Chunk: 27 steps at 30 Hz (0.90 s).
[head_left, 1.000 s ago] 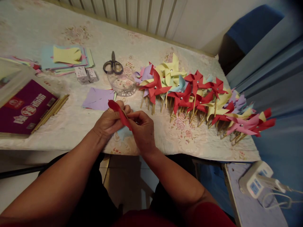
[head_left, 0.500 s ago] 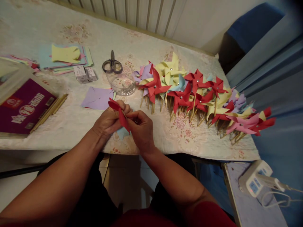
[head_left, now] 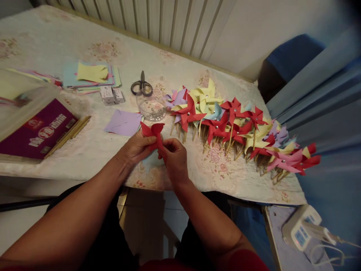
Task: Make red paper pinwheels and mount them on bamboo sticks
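Between my two hands is a red paper pinwheel (head_left: 154, 132), its folded blades turned up toward me. My left hand (head_left: 140, 146) pinches it from the left, thumb across the front near the middle. With curled fingers my right hand (head_left: 174, 152) grips its lower right blade. Whether a pin or stick is in the fingers is hidden. Just beyond lie a stack of purple paper squares (head_left: 124, 123) with cut lines and a clear dish (head_left: 153, 111) of small shiny pins. A light blue paper piece (head_left: 150, 162) lies partly hidden under my hands.
Many finished pinwheels (head_left: 235, 111) on sticks lie at the right. Scissors (head_left: 142, 86), two small boxes (head_left: 111, 95) and coloured paper (head_left: 91, 72) are farther back. At left stands a purple-labelled box (head_left: 39, 130) beside wooden sticks (head_left: 69, 136). A power strip (head_left: 301, 227) sits lower right.
The red pinwheel has turned from nearly edge-on to showing its blades. My right hand has shifted its fingers onto the lower right blade. The camera view has shifted slightly.
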### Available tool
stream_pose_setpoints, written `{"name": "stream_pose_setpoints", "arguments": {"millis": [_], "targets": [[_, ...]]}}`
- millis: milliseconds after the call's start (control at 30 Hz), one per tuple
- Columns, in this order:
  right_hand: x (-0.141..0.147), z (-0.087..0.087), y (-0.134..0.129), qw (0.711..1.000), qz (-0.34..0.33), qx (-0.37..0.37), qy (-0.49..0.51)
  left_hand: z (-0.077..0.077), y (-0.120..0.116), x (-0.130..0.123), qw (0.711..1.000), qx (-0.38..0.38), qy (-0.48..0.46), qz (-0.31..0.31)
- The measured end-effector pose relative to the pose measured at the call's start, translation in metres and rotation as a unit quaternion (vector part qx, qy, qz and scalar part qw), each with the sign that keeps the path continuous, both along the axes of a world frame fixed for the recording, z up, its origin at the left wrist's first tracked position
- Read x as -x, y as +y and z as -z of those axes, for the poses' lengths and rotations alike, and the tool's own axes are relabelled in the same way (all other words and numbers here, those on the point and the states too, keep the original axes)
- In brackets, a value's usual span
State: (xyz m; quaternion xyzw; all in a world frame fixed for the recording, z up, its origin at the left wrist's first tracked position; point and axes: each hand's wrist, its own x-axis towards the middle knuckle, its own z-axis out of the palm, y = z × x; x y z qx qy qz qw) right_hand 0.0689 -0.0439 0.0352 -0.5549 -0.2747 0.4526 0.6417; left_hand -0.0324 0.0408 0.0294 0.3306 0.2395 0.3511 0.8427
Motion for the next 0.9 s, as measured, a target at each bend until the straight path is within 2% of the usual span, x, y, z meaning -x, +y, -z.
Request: {"name": "stream_pose_setpoints", "arguments": {"millis": [167, 267, 367, 533, 667, 900], "targets": [[-0.005, 0.0, -0.002, 0.999, -0.028, 0.038, -0.025, 0.002, 0.007, 0.0, 0.997, 0.023, -0.015, -0.069], [-0.008, 0.002, -0.001, 0.996, -0.046, 0.066, -0.03, -0.001, 0.011, 0.001, 0.991, 0.039, -0.03, -0.126], [-0.009, 0.005, 0.001, 0.992, -0.066, 0.091, -0.051, -0.005, 0.014, 0.004, 0.987, 0.05, -0.022, -0.153], [-0.009, 0.006, 0.001, 0.983, -0.081, 0.121, -0.113, -0.011, 0.014, 0.009, 0.983, 0.061, -0.007, -0.174], [-0.008, 0.005, 0.001, 0.976, -0.088, 0.115, -0.163, -0.013, 0.014, 0.011, 0.98, 0.071, -0.012, -0.186], [-0.013, 0.008, 0.002, 0.968, -0.071, 0.111, -0.212, -0.007, 0.018, 0.013, 0.985, 0.089, -0.04, -0.145]]}}
